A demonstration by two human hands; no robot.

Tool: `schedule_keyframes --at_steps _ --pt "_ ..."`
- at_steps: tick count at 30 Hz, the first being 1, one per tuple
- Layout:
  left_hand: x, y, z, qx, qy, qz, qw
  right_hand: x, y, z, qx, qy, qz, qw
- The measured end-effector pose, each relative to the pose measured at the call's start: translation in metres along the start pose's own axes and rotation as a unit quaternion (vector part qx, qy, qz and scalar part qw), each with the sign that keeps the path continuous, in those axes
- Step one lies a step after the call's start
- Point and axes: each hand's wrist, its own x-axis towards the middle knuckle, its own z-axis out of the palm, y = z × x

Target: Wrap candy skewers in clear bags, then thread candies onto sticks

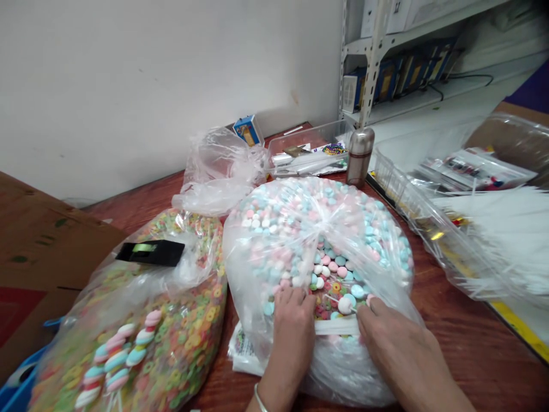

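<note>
A large clear plastic bag [244, 252] full of pink, blue and white round candies [332, 266] lies in front of me, torn open toward my side. My left hand [294, 320] rests at the left of the opening, fingers curled down; what they hold, if anything, is hidden. At the opening's right side, my right hand [397, 343] is closed, its fingertips pinching a thin white stick with a white candy [344, 305] on it. Ring-shaped gummies show beneath the loose candies. A white strip [337, 327] lies between my hands.
At left, a bag of ring gummies [184, 343] carries several striped candy skewers [115, 360] and a black object [150, 252]. Behind stand a crumpled plastic bag [223, 166], a clear tray [309, 163] and a metal flask [360, 155]. A clear bin [407, 200] holds white sticks at right.
</note>
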Motion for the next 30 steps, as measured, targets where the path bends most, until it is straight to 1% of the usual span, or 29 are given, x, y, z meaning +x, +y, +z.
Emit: schedule_keyframes --at_steps 4,6,8,11,15,17,18,20,23,25,28,30 --pt "0.006 0.003 -0.003 0.009 -0.031 0.021 0.999 -0.004 0.004 -0.001 -0.015 0.020 -0.007 1.000" --pt "0.004 0.001 -0.007 0.027 -0.043 0.013 0.999 -0.006 0.006 0.003 -0.017 0.021 -0.017 0.999" --pt "-0.002 -0.004 -0.012 0.058 -0.037 -0.016 0.997 -0.009 0.007 0.008 -0.015 0.015 -0.029 0.999" --pt "-0.013 -0.018 -0.022 0.103 -0.011 -0.072 0.992 -0.011 0.007 0.013 -0.017 0.004 -0.041 0.999" --pt "-0.023 -0.040 -0.033 0.148 0.019 -0.135 0.979 -0.013 0.005 0.011 0.019 -0.017 -0.057 0.998" --pt "-0.025 -0.047 -0.036 0.158 0.022 -0.146 0.976 -0.013 0.003 0.010 0.037 -0.031 -0.047 0.998" --pt "-0.026 -0.048 -0.037 0.154 0.022 -0.140 0.978 -0.012 0.003 0.010 0.041 -0.034 -0.042 0.998" --pt "-0.026 -0.046 -0.037 0.129 0.026 -0.108 0.985 -0.012 0.003 0.012 0.043 -0.027 -0.047 0.998" --pt "-0.023 -0.035 -0.031 0.069 0.042 -0.059 0.995 -0.011 0.004 0.017 0.042 -0.002 -0.057 0.997" --pt "-0.020 -0.026 -0.025 0.032 0.030 -0.041 0.998 -0.010 0.004 0.020 0.043 0.008 -0.066 0.997" --pt "-0.015 -0.016 -0.017 -0.004 -0.010 -0.038 0.999 -0.008 0.002 0.019 0.050 0.013 -0.087 0.995" --pt "-0.012 -0.014 -0.014 -0.051 -0.018 -0.062 0.997 -0.007 0.000 0.018 0.057 0.020 -0.099 0.993"
